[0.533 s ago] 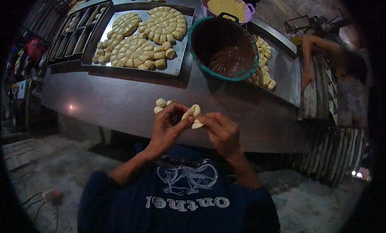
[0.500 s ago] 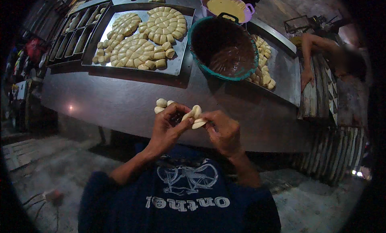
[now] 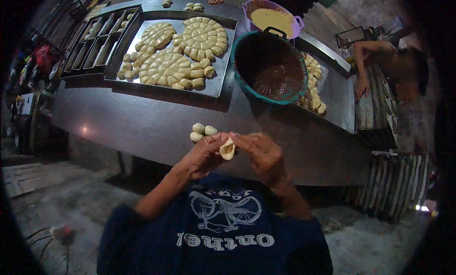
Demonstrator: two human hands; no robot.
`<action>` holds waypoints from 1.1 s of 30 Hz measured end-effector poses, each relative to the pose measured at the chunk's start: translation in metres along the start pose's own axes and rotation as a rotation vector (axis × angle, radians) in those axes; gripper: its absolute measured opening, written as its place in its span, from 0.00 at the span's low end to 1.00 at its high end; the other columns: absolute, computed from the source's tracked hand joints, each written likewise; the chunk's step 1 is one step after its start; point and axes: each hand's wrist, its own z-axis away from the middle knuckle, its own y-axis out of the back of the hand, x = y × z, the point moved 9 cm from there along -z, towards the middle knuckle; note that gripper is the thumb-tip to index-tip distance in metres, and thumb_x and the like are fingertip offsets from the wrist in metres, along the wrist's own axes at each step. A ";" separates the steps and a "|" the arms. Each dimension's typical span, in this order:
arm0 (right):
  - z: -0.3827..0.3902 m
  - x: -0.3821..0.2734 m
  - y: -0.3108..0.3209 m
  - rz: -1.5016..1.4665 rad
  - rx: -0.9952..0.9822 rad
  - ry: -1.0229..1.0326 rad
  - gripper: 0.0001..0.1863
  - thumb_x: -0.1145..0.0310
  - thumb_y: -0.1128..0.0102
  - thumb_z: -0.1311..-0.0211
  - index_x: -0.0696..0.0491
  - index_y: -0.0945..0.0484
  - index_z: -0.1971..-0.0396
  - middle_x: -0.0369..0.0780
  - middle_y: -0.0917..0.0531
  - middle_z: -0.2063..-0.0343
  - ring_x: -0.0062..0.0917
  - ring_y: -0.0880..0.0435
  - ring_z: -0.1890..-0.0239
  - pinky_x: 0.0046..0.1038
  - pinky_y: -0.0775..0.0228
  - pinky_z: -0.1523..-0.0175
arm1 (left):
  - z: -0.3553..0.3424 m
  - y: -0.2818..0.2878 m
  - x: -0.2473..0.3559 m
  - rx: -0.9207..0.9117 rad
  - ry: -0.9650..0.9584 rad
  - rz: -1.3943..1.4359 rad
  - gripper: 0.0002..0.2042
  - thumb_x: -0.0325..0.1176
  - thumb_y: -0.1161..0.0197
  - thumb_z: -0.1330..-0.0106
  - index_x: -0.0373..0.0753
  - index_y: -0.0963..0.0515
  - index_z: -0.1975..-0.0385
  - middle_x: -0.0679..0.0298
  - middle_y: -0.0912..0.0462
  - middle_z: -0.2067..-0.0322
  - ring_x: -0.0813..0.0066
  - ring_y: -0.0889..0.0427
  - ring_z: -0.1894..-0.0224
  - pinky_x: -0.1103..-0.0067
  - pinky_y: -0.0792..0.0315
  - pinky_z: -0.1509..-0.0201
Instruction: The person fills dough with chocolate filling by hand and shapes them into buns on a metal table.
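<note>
A pale piece of dough [image 3: 227, 153], folded into a cupped pouch, is held between my two hands over the near edge of the steel table [image 3: 118, 114]. My left hand [image 3: 205, 154] pinches its left side, fingers curled. My right hand [image 3: 260, 154] pinches it at the upper right with thumb and finger. Just behind my left hand sits a small cluster of round dough balls [image 3: 204, 128].
Behind are a tray [image 3: 219, 87] of segmented dough, narrow tins [image 3: 90, 52], a teal tub [image 3: 270, 99] with brown residue, a purple basin [image 3: 299, 23] of yellow mixture and another dough tray [image 3: 339, 109]. A co-worker's arm [image 3: 362, 75] reaches in at right; others' fingers [image 3: 216, 0] show behind.
The dough between my hands has turned and now shows an open hollow. My fingers have shifted around it and my left wrist has tilted. The view has shifted slightly, the table sitting lower in frame.
</note>
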 end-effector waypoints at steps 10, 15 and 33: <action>0.010 -0.017 -0.020 0.275 0.234 -0.155 0.16 0.71 0.31 0.44 0.56 0.19 0.54 0.45 0.20 0.53 0.35 0.16 0.58 0.30 0.21 0.51 | 0.002 0.008 0.013 0.119 -0.153 -0.097 0.17 0.32 0.35 0.34 0.36 0.27 0.47 0.63 0.22 0.51 0.73 0.22 0.47 0.75 0.27 0.41; 0.024 0.039 -0.028 -0.505 0.323 -0.764 0.11 0.73 0.31 0.44 0.58 0.16 0.60 0.41 0.17 0.65 0.26 0.16 0.63 0.25 0.23 0.56 | 0.004 -0.009 0.033 -0.029 -0.231 -0.240 0.16 0.29 0.34 0.36 0.36 0.25 0.49 0.62 0.22 0.52 0.72 0.23 0.48 0.76 0.29 0.42; 0.013 0.006 -0.043 -0.016 0.155 -0.138 0.19 0.75 0.28 0.52 0.52 0.17 0.56 0.40 0.17 0.62 0.35 0.19 0.60 0.32 0.24 0.56 | 0.010 0.023 0.034 0.281 -0.238 -0.450 0.14 0.32 0.41 0.30 0.33 0.23 0.49 0.62 0.18 0.56 0.74 0.18 0.54 0.75 0.23 0.46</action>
